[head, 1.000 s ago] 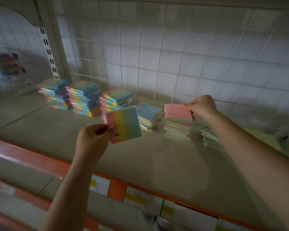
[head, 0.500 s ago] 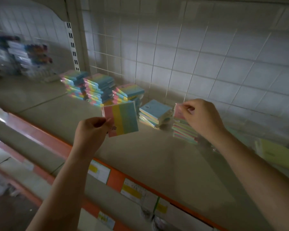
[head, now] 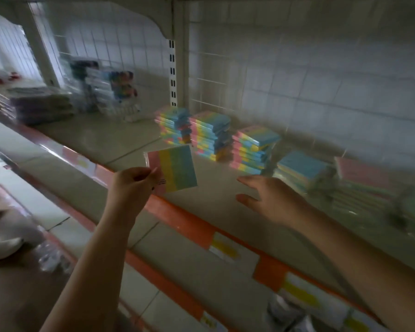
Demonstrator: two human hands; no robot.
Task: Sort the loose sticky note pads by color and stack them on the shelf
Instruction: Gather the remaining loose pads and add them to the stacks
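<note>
- Three tall stacks of rainbow-striped pads stand in a row toward the back edge of the shelf, just right of the slotted upright; the rightmost of them is the shortest.
- One loose striped pad is pinched at its left, pink end between thumb and fingertips of the left hand, held in the air above the shelf's orange front edge.
- The held pad's stripes run away from the person, and its free blue end points toward the stacks, which lie up and to the right of the fingers.
- The right hand holds nothing: fingers straight and spread, palm down, just above the shelf near the front edge.
- The right hand is nearer the short stack, yet the left hand carries the pad, so the placing likely falls to the left.
- A blue-topped stack and a pink-topped stack sit farther right; blur makes their edges uncertain, and what lies beyond them I cannot tell.
- Wrapped goods fill the bay left of the upright.
</note>
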